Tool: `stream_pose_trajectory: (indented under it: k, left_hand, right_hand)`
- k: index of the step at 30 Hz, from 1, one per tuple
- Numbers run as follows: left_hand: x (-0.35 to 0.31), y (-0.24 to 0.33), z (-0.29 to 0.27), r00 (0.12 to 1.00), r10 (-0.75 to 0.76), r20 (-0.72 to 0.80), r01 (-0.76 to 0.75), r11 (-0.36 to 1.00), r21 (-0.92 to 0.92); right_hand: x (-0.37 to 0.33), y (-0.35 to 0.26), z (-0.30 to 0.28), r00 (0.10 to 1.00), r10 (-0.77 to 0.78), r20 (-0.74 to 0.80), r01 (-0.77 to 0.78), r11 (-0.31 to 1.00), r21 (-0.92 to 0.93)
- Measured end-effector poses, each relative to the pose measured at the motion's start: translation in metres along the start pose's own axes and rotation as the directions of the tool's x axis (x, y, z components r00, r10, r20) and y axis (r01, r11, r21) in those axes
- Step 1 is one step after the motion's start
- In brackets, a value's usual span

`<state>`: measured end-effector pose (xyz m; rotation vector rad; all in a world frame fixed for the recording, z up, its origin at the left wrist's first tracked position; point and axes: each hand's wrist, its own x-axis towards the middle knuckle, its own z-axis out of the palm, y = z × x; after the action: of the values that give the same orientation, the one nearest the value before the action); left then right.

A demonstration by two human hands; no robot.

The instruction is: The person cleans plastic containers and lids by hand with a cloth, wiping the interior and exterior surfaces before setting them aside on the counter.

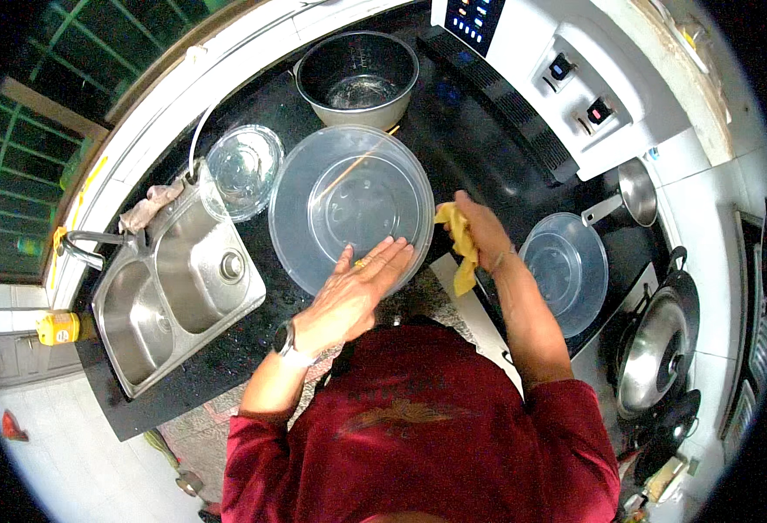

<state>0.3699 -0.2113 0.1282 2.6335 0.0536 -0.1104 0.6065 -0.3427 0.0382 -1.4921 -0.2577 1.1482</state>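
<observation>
A large round bowl of clear plastic [349,157] is in front of me at the counter's edge. My left hand [362,288] lies on its near side, fingers stretched out and flat against the plastic. A small yellow bit shows between the thumb and forefinger; what it is, I cannot make out. Just right of the bowl, my right hand [484,231] is closed on a crumpled yellow cloth [464,248], which hangs down below the fingers. A second, smaller clear plastic bowl [566,270] stands to the right of my right forearm.
Behind the large bowl stands a dark-lined cooker pot [357,83]. A clear lid [244,166] lies beside the double steel sink [174,279] at left. To the right are a small steel pan [636,192] and a lidded wok [658,349]. A white dispenser [575,87] stands at the back right.
</observation>
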Motion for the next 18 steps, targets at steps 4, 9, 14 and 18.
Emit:
stream_pose_trajectory:
  k: [4,9,14,18]
  left_hand:
    - [0.007,-0.028,0.043,0.998,-0.047,0.032,0.052,0.988,-0.149]
    - [0.002,-0.033,0.065,0.996,-0.066,0.064,0.061,0.996,0.071]
    - [-0.027,-0.01,0.03,0.956,-0.112,-0.269,0.063,0.981,-0.185]
    - [-0.047,-0.037,0.058,0.355,-0.709,-0.609,0.323,0.705,-0.632]
  right_hand:
    - [-0.028,-0.037,-0.009,0.995,-0.014,-0.097,0.026,0.992,0.123]
    - [-0.052,-0.083,0.008,0.965,-0.251,-0.07,0.257,0.961,0.1]
    - [-0.052,-0.108,0.047,0.851,-0.525,0.007,0.524,0.85,-0.058]
    - [-0.021,-0.067,0.065,0.605,-0.695,0.388,0.708,0.246,-0.662]
